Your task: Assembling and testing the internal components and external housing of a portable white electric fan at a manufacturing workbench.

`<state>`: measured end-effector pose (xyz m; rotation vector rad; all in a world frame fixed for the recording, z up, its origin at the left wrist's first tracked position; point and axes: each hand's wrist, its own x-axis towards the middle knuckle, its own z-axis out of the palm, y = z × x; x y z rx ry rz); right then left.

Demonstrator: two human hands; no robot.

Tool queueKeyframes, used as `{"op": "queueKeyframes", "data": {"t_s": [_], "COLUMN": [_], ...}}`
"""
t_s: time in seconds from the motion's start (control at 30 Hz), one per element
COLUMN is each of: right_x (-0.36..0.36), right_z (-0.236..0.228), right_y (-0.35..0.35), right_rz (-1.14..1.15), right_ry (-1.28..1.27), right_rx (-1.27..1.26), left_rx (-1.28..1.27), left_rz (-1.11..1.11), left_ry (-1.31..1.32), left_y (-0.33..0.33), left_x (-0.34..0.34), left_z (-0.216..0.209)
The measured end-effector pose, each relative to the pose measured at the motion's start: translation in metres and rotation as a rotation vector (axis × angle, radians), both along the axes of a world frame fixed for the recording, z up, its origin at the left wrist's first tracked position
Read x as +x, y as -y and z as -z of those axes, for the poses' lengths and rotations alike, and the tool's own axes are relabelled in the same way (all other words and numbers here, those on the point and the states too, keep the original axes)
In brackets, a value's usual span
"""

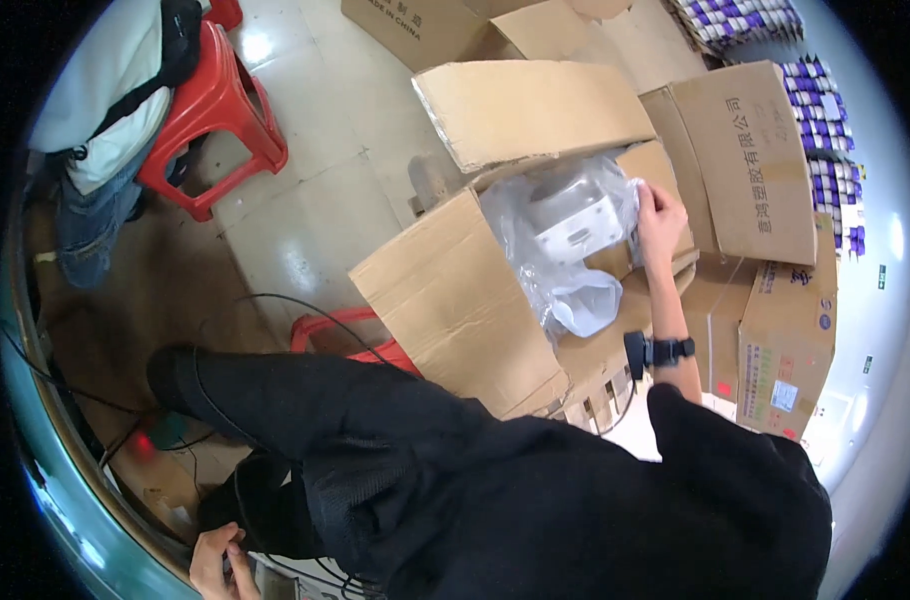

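Observation:
My right hand [661,222] reaches into an open cardboard box [455,300] and pinches the edge of the clear plastic bag [565,290] that lines it. Inside the bag lies a white moulded plastic part [573,232], just left of the fingers. A black watch band [665,351] sits on that wrist. My left hand [220,565] is low at the bottom left, beside my black-clothed leg, with its fingers curled against a grey edge. What it holds, if anything, is hidden.
More cardboard boxes [745,160] stand right of and behind the open one. Stacks of small purple and white items [825,130] fill the top right. A red plastic stool [215,110] with clothing [105,80] on it stands at the top left. Black cables [275,298] cross the floor.

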<state>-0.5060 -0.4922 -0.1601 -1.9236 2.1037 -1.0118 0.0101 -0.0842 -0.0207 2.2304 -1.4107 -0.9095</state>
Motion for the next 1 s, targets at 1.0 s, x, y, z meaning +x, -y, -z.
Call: {"op": "queueKeyframes", "data": {"t_s": [1.0], "right_x": [0.040], "right_z": [0.016], "right_y": [0.021], "right_rz": [-0.035], "right_ry": [-0.247], "right_rx": [0.717], "left_rx": [0.005], "left_rz": [-0.066], "left_ry": [-0.036], "left_y": [-0.001], "left_x": [-0.010], "left_z": [0.013]}}
